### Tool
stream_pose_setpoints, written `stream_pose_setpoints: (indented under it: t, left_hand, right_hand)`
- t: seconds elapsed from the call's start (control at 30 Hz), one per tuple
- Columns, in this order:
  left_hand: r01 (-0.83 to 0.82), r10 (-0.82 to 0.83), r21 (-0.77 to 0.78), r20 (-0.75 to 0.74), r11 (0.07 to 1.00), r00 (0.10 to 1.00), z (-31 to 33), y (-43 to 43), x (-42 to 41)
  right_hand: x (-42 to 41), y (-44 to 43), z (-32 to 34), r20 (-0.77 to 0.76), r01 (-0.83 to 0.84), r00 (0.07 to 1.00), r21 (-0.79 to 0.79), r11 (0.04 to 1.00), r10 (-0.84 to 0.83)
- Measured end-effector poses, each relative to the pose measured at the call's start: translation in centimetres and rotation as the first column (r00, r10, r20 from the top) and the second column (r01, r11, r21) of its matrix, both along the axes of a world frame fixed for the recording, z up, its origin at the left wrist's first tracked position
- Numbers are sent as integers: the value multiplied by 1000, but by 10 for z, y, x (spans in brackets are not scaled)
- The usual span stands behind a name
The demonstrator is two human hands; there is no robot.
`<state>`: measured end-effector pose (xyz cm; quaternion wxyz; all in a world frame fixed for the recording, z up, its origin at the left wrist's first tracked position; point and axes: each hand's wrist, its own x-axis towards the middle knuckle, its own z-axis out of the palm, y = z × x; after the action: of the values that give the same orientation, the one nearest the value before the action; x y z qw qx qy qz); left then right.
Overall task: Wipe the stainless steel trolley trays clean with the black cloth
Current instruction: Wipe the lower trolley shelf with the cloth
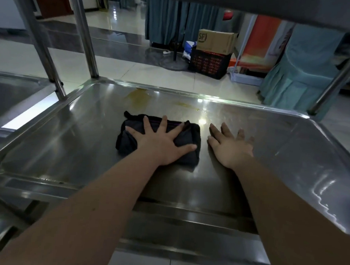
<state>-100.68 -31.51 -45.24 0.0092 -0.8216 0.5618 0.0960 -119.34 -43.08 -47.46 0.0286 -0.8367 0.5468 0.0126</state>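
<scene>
Stainless steel trolley tray (pixel 68 147): shallow, raised rim, polished and reflective, filling the middle of the view between upright steel posts (pixel 86 30). An upper shelf's underside crosses the top of the view.

Black cloth (pixel 188 137): folded into a thick pad with a thin purple line of stitching along its far edge. It lies flat on the tray, near the centre and slightly left.

Left hand (pixel 159 143): palm down on top of the cloth, fingers spread wide apart, thumb pointing right along the cloth's near edge. It presses the cloth flat and does not close around it.

Right hand (pixel 229 146): palm down on the bare steel just beside the cloth's right edge, fingers splayed and extended forward. It holds nothing; whether it touches the cloth cannot be told.

Yellowish stain (pixel 137 95): a smear on the tray surface near the far rim, beyond the cloth and apart from it. A fainter streak (pixel 188 106) lies to its right.

Second steel tray (pixel 12 89): partly visible at left, beside the first.

Background, on the tiled floor (pixel 122 66): a cardboard box (pixel 215 41) marked "SF" sitting on a dark plastic crate (pixel 209 63), teal curtains (pixel 168 16) behind, and a teal skirted cover (pixel 300 78) at right.
</scene>
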Motion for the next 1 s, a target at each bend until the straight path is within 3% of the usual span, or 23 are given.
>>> stream_pose_setpoints:
  t: [0.2,0.4,0.77,0.87,0.93,1.0]
  left_hand:
    - [11,-11,1,-8,1000,1000,11,-70,14]
    - [36,-36,-7,-5,999,999,15,-71,16]
    - [64,-64,92,-12,994,998,1,94,2]
    - [32,-33,59,19,998,999,-2,125,4]
    - [14,-15,57,21,998,1000,1,127,3]
    - [7,-8,51,20,999,1000,1,125,1]
  right_hand:
    - [1,1,-4,15,6,1000,-21,1000,-5]
    - [6,8,-1,30,44,999,-28,999,-43]
    - [5,26,17,43,37,998,78,996,-40]
    - [5,30,20,39,46,998,-9,999,-45]
    - [21,36,22,111,-12,994,-101,995,23]
    - [52,50,27,392,-115,913,-10,993,110]
